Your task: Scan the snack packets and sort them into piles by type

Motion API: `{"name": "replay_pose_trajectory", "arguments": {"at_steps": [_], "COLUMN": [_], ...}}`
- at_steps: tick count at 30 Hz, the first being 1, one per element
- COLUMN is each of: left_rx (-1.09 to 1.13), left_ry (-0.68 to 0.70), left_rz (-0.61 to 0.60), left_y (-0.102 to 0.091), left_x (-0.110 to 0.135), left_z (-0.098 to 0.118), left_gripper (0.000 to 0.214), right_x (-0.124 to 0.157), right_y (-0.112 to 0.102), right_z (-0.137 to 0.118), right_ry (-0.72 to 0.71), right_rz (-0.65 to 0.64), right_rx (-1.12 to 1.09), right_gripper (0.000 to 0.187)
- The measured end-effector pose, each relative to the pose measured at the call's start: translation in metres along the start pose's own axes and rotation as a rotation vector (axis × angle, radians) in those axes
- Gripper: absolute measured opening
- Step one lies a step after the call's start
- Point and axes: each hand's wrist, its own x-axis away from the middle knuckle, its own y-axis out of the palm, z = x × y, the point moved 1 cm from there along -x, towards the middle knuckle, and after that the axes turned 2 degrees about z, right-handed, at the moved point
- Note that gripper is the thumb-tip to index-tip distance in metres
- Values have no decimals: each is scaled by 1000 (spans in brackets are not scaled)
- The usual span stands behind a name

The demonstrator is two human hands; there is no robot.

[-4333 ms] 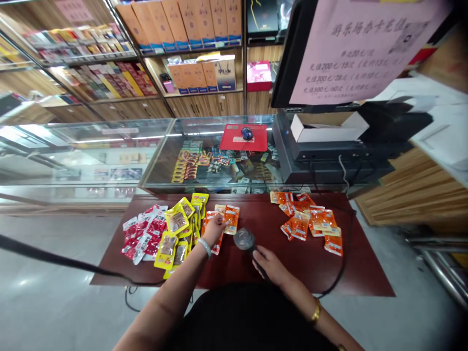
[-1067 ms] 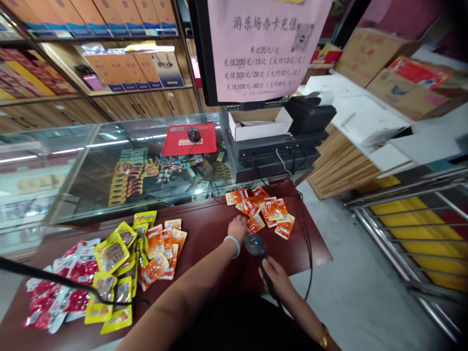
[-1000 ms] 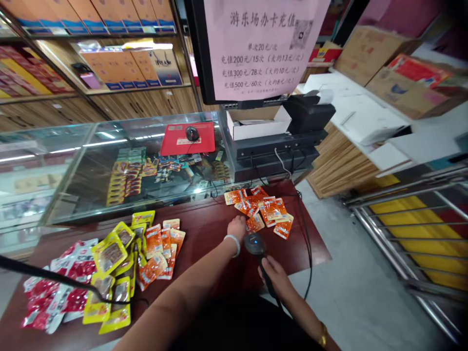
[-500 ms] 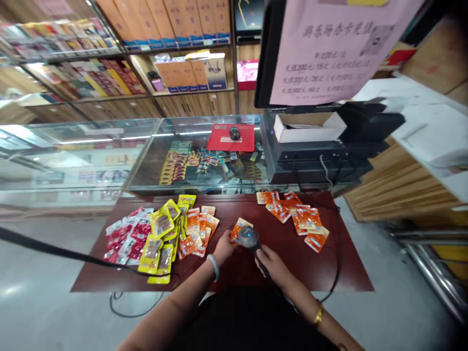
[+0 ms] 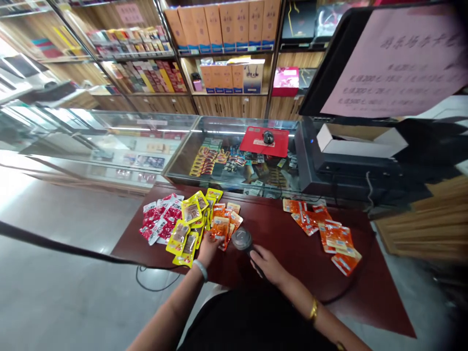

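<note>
At near edge of orange packets (image 5: 220, 227), left hand (image 5: 209, 248) touching, grip unclear; right hand (image 5: 268, 265) holds scanner (image 5: 242, 239) just right.

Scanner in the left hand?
No, the right hand grips the scanner, while the left hand is at the left group of orange packets.

We have plenty of light, harshest at the far left, where glare whitens the floor (image 5: 73, 229). Thin bright streaks reflect in the glass counter (image 5: 175, 121), and small glints catch the orange packets (image 5: 221, 225). To the right, we find the pink sign (image 5: 395, 73) smeared by blur, the edge stretched and darkened.
</note>
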Motion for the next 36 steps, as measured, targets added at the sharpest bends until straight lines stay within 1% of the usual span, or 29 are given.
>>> {"name": "replay_pose_trajectory", "arguments": {"at_steps": [2,4,5,7,9,12,16,18,20,21,23,25,27,29,33,36], "left_rx": [-241,-464,-536,-604,-602,-563,-510,-503,-552,-592,-694,-804,-903,-972,-1007,-989], "left_ry": [35,144,214,325,390,504,762,865,915,925,914,887,857,839,840,809], "left_rz": [52,127,158,180,135,27,-129,-248,-359,-393,-421,-420,-414,-397,-351,-397], "left_y": [-11,-16,-16,-7,12,52,121,159,196,213,242,262,274,279,275,265], "left_x": [-2,1,3,7,9,3,-12,-19,-26,-28,-32,-35,-36,-37,-37,-39], "left_z": [1,4,7,15,29,65,132,166,197,210,231,246,255,261,262,249], "left_gripper": [41,49,54,62,64,59,48,44,43,45,49,51,47,41,33,45], "right_x": [-1,0,1,5,10,20,37,46,54,58,65,70,72,72,67,61], "right_y": [0,-3,-6,-13,-23,-41,-68,-81,-93,-98,-106,-113,-117,-120,-123,-123], "right_z": [0,0,1,2,6,14,28,36,44,47,54,60,64,67,66,60], "right_ry": [-3,-5,-7,-8,-2,14,63,95,123,134,145,154,161,161,163,172], "right_rz": [9,27,41,87,139,220,339,413,466,488,520,547,561,558,537,513], "right_rx": [-3,-24,-39,-73,-113,-183,-276,-307,-340,-357,-383,-411,-439,-458,-457,-425], "right_gripper": [62,61,61,60,59,58,60,63,66,67,68,67,65,64,64,66]}}
